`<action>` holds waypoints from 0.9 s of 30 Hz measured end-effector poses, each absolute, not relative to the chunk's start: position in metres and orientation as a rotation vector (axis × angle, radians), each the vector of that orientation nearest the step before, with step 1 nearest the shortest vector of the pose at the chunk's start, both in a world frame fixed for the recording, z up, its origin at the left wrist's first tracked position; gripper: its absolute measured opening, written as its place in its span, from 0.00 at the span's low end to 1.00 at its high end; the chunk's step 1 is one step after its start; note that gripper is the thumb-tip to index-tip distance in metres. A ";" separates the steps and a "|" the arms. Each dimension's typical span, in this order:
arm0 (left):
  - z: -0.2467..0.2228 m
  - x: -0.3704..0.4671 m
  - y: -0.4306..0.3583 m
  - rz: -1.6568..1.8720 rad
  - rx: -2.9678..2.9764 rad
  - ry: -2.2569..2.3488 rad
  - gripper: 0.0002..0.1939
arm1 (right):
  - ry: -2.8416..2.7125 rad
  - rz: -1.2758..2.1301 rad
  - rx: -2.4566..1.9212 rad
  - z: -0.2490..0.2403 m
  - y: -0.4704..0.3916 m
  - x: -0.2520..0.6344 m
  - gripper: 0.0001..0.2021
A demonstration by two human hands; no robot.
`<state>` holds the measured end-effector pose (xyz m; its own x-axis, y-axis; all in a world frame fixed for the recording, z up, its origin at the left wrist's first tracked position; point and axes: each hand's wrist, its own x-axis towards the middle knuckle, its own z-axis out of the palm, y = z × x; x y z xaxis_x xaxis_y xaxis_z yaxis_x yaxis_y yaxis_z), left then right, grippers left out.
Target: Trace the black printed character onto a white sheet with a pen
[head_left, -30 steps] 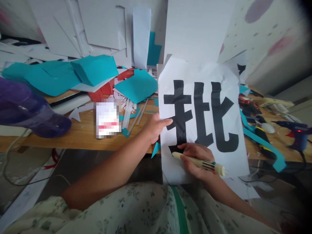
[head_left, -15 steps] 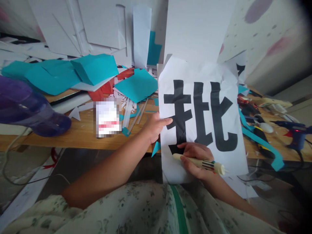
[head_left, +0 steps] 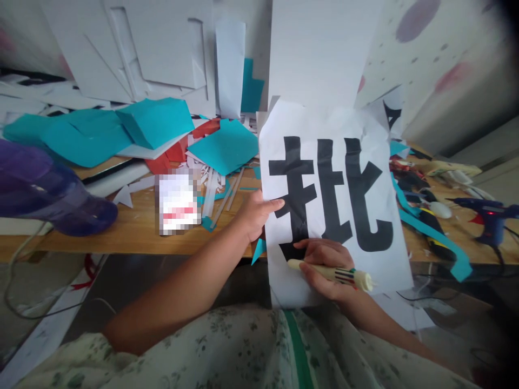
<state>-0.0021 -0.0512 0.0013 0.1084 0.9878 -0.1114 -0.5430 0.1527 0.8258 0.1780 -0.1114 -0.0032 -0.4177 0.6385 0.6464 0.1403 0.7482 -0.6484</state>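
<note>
Scraps [head_left: 224, 147] and glue gun [head_left: 490, 216] either side of sheet [head_left: 330, 189], left fingers [head_left: 274, 206] tight on its edge, right fingers [head_left: 324, 251] round pen [head_left: 348, 276].

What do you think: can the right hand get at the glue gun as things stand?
Probably yes: the way right to the glue gun, over the teal strip, looks free, though the right hand holds a pen and would likely set it down first.
</note>
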 end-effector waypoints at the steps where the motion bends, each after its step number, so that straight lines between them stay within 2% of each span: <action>1: 0.001 -0.002 -0.051 1.280 0.718 0.791 0.21 | -1.925 0.653 -0.612 -0.005 -0.111 0.179 0.09; 6: 0.003 -0.003 -0.052 1.261 0.721 0.784 0.20 | -1.437 0.899 -0.655 -0.018 -0.116 0.186 0.09; 9: 0.004 -0.004 -0.053 1.265 0.716 0.768 0.21 | -1.442 0.918 -0.720 -0.018 -0.130 0.191 0.07; 12: 0.003 -0.004 -0.052 1.265 0.717 0.806 0.21 | -1.722 0.731 -0.807 -0.012 -0.144 0.194 0.02; 15: 0.001 -0.004 -0.051 1.259 0.734 0.850 0.21 | -1.937 0.503 -0.771 -0.010 -0.149 0.192 0.05; 20: 0.002 -0.005 -0.051 1.265 0.747 0.846 0.22 | -1.947 0.311 -0.754 -0.017 -0.148 0.189 0.07; 27: 0.005 -0.004 -0.051 1.255 0.746 0.863 0.22 | -1.906 0.260 -0.771 -0.021 -0.149 0.188 0.08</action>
